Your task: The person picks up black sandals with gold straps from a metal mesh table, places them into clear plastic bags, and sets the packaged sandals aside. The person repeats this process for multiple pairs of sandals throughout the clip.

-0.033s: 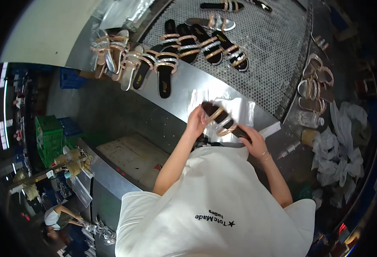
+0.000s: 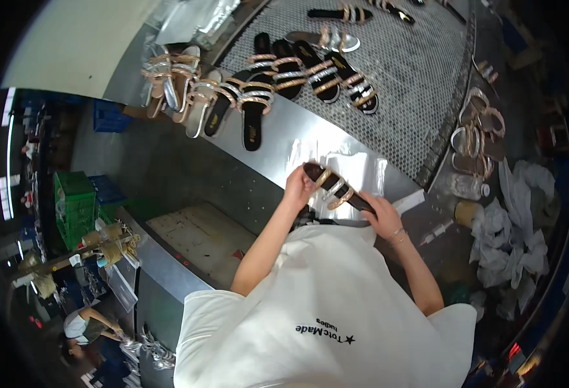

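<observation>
Both hands hold one dark sandal (image 2: 337,187) with glittery straps just above the clear plastic sheet (image 2: 355,169) on the metal bench (image 2: 278,152). The left hand (image 2: 297,187) is curled around its heel end, and the right hand (image 2: 380,216) cups its toe end from below. Nothing tells of any change; the sandal sits apart from the row of sandals (image 2: 258,90) lined up along the bench edge.
</observation>
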{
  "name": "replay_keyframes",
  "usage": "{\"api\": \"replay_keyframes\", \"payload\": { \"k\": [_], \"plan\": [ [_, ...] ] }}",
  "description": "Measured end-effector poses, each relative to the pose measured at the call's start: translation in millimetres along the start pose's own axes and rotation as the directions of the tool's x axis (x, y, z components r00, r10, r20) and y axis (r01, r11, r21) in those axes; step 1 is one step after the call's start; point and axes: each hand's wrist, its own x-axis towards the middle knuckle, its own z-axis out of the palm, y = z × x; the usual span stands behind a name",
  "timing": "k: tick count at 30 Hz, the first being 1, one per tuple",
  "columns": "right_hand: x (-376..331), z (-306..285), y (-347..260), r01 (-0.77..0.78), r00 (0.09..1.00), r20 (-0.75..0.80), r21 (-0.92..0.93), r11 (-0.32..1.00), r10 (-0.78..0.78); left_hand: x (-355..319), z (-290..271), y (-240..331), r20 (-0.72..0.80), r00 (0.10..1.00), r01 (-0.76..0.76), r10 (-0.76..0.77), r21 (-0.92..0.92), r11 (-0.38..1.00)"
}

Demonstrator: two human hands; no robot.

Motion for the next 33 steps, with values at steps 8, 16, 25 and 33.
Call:
{"api": "replay_keyframes", "payload": {
  "k": [8, 16, 25, 33],
  "plan": [
    [32, -7, -18, -0.047, 0.964, 0.253, -0.155, 0.987, 0.086, -19, -23, 12, 0.265, 0.63, -0.516, 0.73, 0.845, 0.138],
    [62, 18, -49, 0.036, 0.967, 0.234, 0.273, 0.961, -0.103, -87, 33, 50, 0.933, 0.347, -0.764, 0.096, 0.34, -0.549],
    [95, 46, -108, -0.413, 0.895, 0.402, 0.91, 0.02, 0.192, -126, 30, 81, 0.938, 0.331, -0.68, 0.105, 0.314, -0.663],
    [138, 56, -172, -0.429, 0.867, 0.412, 0.904, -0.003, 0.281, -132, 14, 131, 0.748, 0.312, -0.711, 0.586, 0.593, -0.379]
  ]
}}
